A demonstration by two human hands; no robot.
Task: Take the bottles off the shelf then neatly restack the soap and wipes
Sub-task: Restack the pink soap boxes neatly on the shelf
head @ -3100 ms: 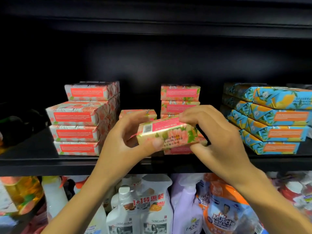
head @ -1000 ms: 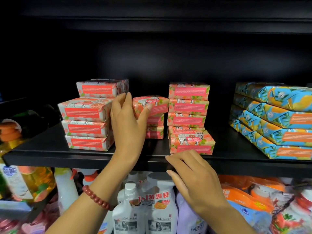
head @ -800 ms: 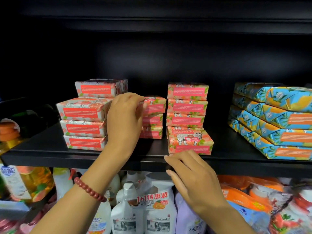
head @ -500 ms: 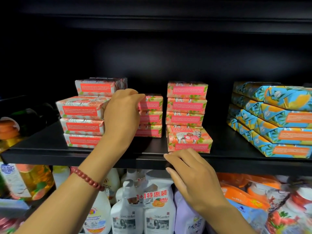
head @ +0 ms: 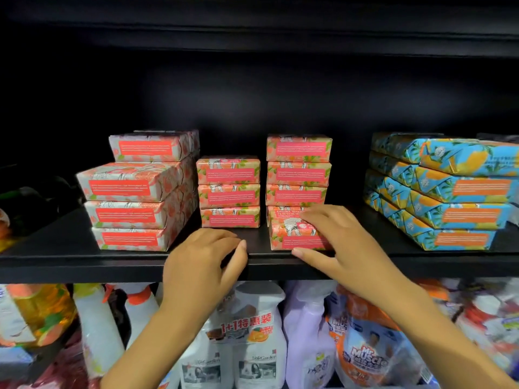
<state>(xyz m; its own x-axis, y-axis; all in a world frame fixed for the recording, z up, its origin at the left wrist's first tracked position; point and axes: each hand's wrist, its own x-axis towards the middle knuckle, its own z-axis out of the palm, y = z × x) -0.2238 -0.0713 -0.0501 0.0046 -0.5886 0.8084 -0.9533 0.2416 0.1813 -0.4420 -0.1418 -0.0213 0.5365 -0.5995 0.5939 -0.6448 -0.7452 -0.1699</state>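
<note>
Pink floral soap boxes stand on the black shelf (head: 84, 265) in two stacks: a stack of three (head: 229, 192) and a taller stack (head: 299, 169). One more soap box (head: 289, 234) lies in front of the taller stack. My right hand (head: 345, 242) holds this front box, fingers over its top and thumb along its lower front edge. My left hand (head: 205, 262) hovers at the shelf edge below the stack of three, fingers loosely curled, holding nothing. Larger pink packs (head: 134, 189) are stacked at the left and blue-and-orange packs (head: 449, 192) at the right.
Dark bottles (head: 33, 197) lie in shadow at the shelf's far left. The lower shelf is crowded with white pump bottles (head: 252, 346), a purple bottle (head: 306, 332), an orange refill pouch (head: 368, 355) and a yellow bottle (head: 42, 313). Another black shelf hangs overhead.
My left hand let go of the top box on the stack of three and drew back to the shelf edge. My right hand rose from the shelf edge onto the front soap box.
</note>
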